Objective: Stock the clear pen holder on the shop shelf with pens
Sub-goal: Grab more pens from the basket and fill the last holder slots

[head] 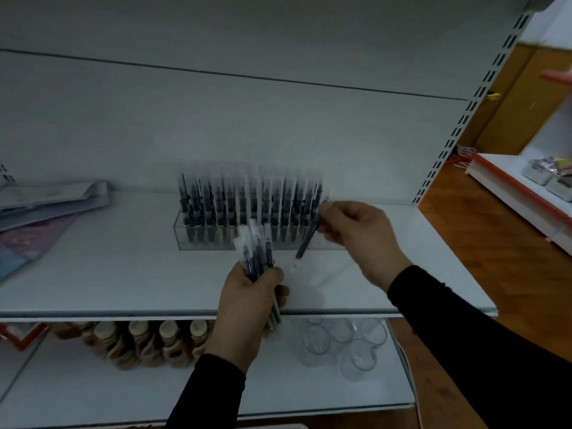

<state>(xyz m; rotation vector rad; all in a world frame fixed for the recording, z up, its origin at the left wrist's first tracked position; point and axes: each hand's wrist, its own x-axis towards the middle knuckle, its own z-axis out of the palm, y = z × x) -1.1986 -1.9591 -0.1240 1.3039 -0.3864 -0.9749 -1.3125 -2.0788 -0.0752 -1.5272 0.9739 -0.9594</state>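
Observation:
A clear pen holder [182, 235] stands on the white shelf [123, 274], near the back wall, with several upright dark pens [247, 199] in clear sleeves inside it. My left hand [247, 305] grips a bundle of pens [257, 252] just in front of the holder, tips up. My right hand [362, 236] pinches a single pen [305, 243] by its upper end at the holder's right end; the pen hangs tilted, its lower tip toward the shelf.
Flat packets and folders [46, 209] lie at the shelf's left. On the lower shelf stand brown bottles [139, 342] and clear glasses [346, 342]. A slotted upright [458, 125] marks the shelf's right end, with wooden floor beyond.

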